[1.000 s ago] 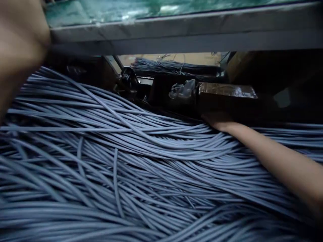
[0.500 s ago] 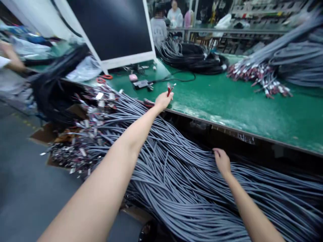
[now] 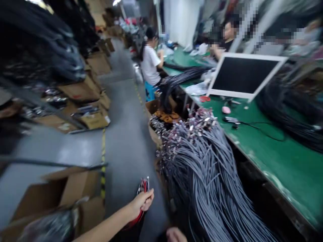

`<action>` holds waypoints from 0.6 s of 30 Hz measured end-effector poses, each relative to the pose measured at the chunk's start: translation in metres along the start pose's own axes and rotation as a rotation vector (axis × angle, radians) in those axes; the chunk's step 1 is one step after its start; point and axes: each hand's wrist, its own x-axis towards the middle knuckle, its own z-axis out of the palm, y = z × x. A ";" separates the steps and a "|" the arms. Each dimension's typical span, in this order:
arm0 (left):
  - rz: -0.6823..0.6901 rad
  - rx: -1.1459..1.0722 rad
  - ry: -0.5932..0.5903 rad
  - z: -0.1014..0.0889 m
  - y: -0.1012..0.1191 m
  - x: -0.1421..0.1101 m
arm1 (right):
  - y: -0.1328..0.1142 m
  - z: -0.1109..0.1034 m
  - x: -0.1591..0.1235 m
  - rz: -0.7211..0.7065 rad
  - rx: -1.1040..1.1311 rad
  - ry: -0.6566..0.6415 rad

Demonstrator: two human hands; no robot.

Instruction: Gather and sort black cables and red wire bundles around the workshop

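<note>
My left hand (image 3: 143, 202) is closed around a small bundle of thin red, black and white wires (image 3: 145, 183), whose tips stick up above the fist. More red wire hangs down below the hand, over the grey floor. My right hand (image 3: 176, 234) shows only partly at the bottom edge, smeared by motion, so its fingers are not clear. To the right of both hands lies a thick pile of grey cables (image 3: 212, 178), with white connectors and reddish wire ends (image 3: 186, 131) bunched at its far end.
Along the right runs a green worktable (image 3: 285, 161) bearing a white-framed monitor (image 3: 246, 75) and a pink mouse (image 3: 226, 110). Open cardboard boxes (image 3: 83, 191) stand at the lower left. A seated person in white (image 3: 151, 64) and another person (image 3: 228, 37) are farther back.
The view has swung left, toward the aisle. My left hand, still gripping the wires, has moved from the table edge to above the floor. My right hand has left the cable pile's middle.
</note>
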 end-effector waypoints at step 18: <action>0.263 -0.316 -0.061 -0.339 0.368 -0.042 | -0.361 0.218 0.369 -0.136 -0.452 -0.441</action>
